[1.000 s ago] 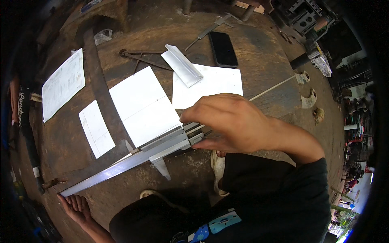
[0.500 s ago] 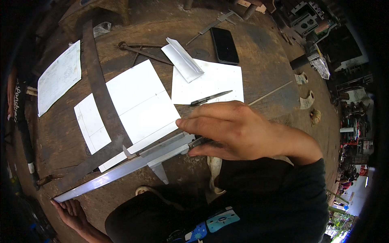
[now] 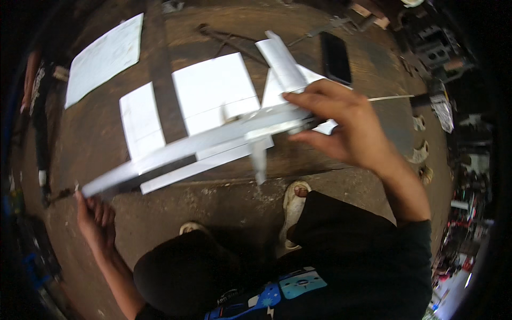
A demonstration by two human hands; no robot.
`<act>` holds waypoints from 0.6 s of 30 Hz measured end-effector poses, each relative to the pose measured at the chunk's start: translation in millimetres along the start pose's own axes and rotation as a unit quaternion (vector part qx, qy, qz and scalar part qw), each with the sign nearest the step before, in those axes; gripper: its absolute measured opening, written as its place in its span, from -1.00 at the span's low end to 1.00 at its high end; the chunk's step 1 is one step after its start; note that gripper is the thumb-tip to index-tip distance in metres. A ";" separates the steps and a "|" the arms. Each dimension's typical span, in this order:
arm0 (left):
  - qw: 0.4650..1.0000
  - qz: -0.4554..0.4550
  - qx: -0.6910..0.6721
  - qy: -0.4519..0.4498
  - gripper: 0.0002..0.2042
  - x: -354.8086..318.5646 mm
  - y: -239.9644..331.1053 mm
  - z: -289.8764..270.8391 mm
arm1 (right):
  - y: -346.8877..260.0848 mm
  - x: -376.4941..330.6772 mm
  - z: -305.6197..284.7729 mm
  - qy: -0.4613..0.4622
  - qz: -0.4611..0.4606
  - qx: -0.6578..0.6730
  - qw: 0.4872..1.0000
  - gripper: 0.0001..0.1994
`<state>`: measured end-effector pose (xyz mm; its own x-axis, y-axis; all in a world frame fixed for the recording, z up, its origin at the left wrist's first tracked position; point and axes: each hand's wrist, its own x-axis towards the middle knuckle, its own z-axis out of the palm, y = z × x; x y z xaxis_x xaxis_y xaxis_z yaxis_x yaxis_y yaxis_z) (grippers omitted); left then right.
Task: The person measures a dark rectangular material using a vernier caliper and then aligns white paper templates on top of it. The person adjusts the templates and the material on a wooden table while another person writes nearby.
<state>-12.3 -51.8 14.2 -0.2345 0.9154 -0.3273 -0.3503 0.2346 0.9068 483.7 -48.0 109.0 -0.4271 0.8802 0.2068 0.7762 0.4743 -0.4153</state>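
A long silver vernier caliper (image 3: 181, 144) spans the front of the wooden table (image 3: 320, 154), raised over several white sheets. My left hand (image 3: 96, 218) is closed on the far end of its beam at the lower left. At the jaw end, my right hand (image 3: 346, 120) grips it between thumb and fingers. One long jaw points down toward me, and motion blurs the tool. Beneath lies a large white sheet (image 3: 213, 85) with a ruled line; its near edge shows below the beam. A narrower ruled sheet (image 3: 141, 120) lies to its left.
A drawing sheet (image 3: 104, 61) lies far left. Toward the back are rusty dividers (image 3: 229, 40), a folded paper (image 3: 282, 61), a black phone (image 3: 336, 57) and a smaller caliper (image 3: 325, 29). A thin rod (image 3: 392, 97) sits right. Another person's leg (image 3: 40, 128) stands at left.
Both hands have moved up and away from me with the caliper, which now crosses the sheets. My view has shifted, and the pen is now hidden.
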 end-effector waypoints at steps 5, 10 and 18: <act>0.998 -0.002 -0.043 -0.043 -0.57 15.8 -12.5 3.5 | 15.5 -3.5 5.5 -0.052 0.005 0.033 0.998 -0.28; 0.989 -0.022 -0.080 -0.125 -0.56 20.2 -4.1 -14.4 | 16.3 -11.0 3.8 -0.079 0.017 0.090 0.993 -0.40; 0.991 0.020 -0.109 -0.074 -0.56 15.1 -4.7 -28.5 | 8.9 -8.5 5.5 -0.085 0.011 0.113 0.990 -0.49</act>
<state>-40.1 -48.5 -2.6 -0.1228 0.9644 -0.2343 -0.5354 0.1344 0.8339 491.7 -51.4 98.7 -0.4982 0.8656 0.0512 0.6708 0.4222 -0.6098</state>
